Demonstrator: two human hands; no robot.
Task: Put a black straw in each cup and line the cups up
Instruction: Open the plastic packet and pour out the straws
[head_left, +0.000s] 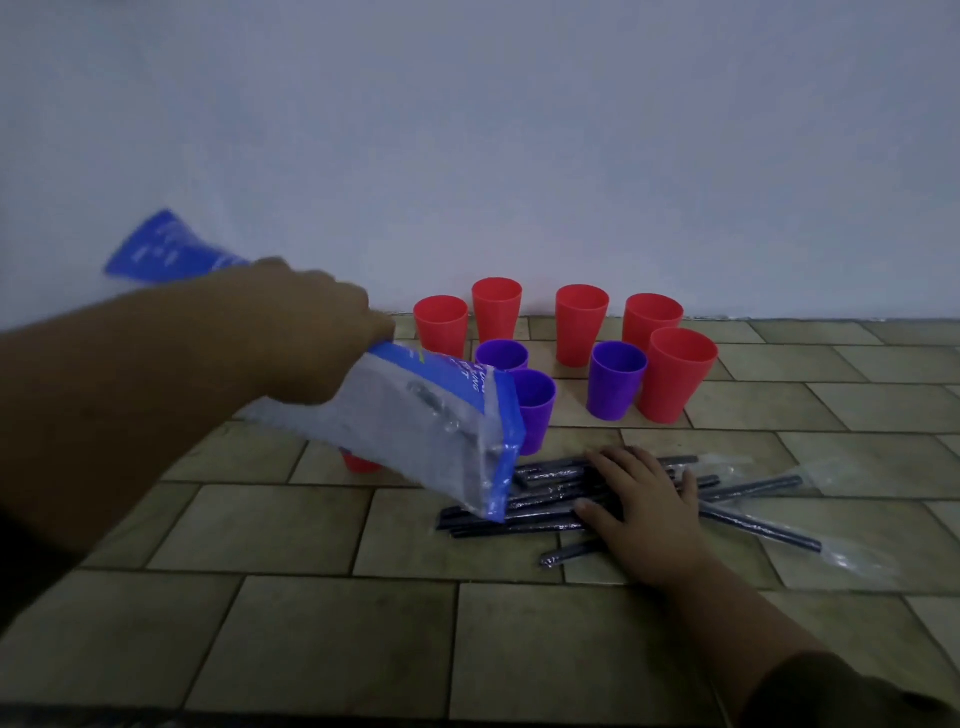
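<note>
Several red cups (581, 322) and three purple cups (615, 376) stand in a loose cluster near the wall; one more red cup (359, 462) is mostly hidden behind the bag. My left hand (311, 332) grips a clear plastic bag with blue edges (415, 431), tilted mouth-down over the floor. A pile of several black straws in clear wrappers (540, 512) lies on the tiles below the bag's mouth. My right hand (641, 506) rests flat on that pile, fingers spread.
The tiled floor (311, 623) runs up to a plain pale wall (519, 130) just behind the cups. Two straws (758, 527) stick out to the right of the pile.
</note>
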